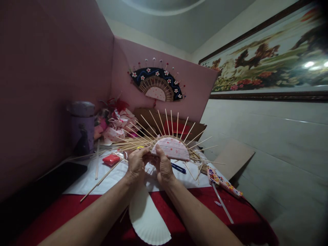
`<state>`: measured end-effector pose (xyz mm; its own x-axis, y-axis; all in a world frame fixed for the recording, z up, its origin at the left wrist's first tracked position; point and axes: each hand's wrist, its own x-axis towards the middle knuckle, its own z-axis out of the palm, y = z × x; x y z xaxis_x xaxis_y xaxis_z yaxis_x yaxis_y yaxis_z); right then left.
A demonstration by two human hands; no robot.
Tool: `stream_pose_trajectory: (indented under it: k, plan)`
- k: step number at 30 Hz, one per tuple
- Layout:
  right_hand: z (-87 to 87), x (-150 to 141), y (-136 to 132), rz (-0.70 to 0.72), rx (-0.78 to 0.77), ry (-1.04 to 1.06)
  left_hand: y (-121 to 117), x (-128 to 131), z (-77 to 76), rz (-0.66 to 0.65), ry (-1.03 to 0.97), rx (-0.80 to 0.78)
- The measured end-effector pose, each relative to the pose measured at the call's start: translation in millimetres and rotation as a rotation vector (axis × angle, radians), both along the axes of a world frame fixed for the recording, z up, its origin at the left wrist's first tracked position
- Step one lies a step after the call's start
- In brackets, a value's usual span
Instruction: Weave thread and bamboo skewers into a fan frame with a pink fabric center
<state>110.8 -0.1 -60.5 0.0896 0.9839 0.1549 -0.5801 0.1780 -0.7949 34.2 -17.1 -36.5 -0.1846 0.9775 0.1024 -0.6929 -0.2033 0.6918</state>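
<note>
A half-round fan frame (175, 149), covered in pale pink fabric with small coloured prints, is held up over the table. Several thin wooden sticks spread out from its curved edge, where a woven brown band runs. My left hand (136, 164) pinches the band's left end beside the fabric corner; its fingertips are partly hidden. With the thumb on the fabric front and the fingers behind, my right hand (164, 168) grips the same frame near its lower left. Below my wrists lies a white paper plate piece (147, 217) with a fluted rim.
A finished dark fan (156, 83) hangs on the pink board behind. On the white cloth are a blue cutter (178, 167), a red packet (111, 159) and loose sticks (102, 181). At right lies a flowered glue gun (222, 182) with a glue stick; a purple canister (82, 131) stands left.
</note>
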Motion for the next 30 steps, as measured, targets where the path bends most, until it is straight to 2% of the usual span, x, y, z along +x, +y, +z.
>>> stream_pose_trajectory:
  k: [5,12,23,30]
  plan:
    - [1.9,-0.5,-1.8,0.004,-0.006,0.016,1.5,1.0,-1.4,0.038,0.000,-0.001]
    - [0.6,-0.7,-0.4,-0.004,-0.008,0.004,2.3,-0.4,-0.9,-0.003,-0.009,-0.008]
    - [2.6,-0.9,-2.4,-0.010,-0.026,0.012,0.5,1.1,-0.5,0.042,0.016,-0.012]
    - [1.3,-0.8,-1.2,-0.012,-0.007,0.008,2.5,-0.7,-2.2,-0.006,-0.006,0.010]
